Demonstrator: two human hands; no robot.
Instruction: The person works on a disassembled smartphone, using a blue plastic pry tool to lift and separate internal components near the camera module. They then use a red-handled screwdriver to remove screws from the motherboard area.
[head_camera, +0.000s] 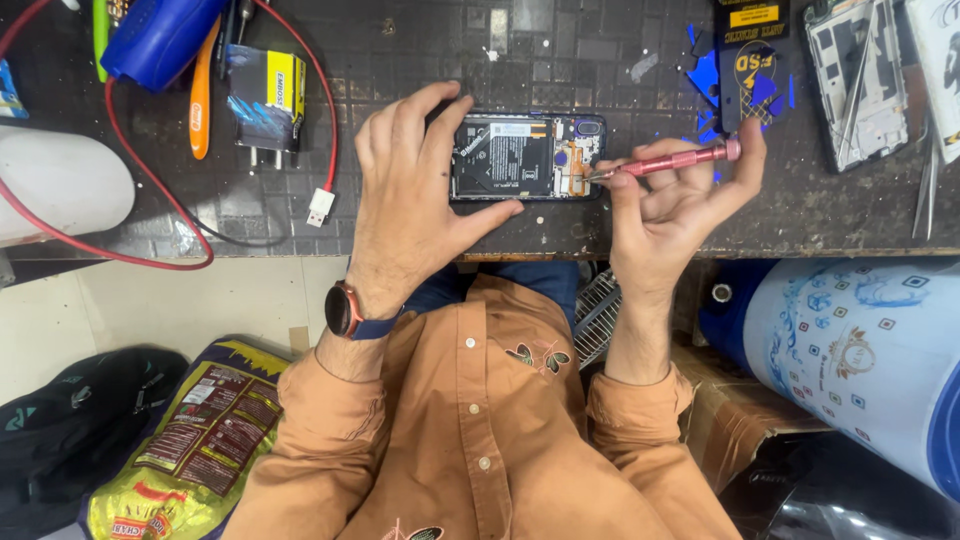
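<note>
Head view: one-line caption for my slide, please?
Left hand steadies an opened phone on the bench while the right hand works a pink screwdriver at it.

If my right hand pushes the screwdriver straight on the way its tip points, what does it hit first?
Likely the opened phone: the pink screwdriver in the right hand points left, its tip apparently already at the phone's right end.
</note>
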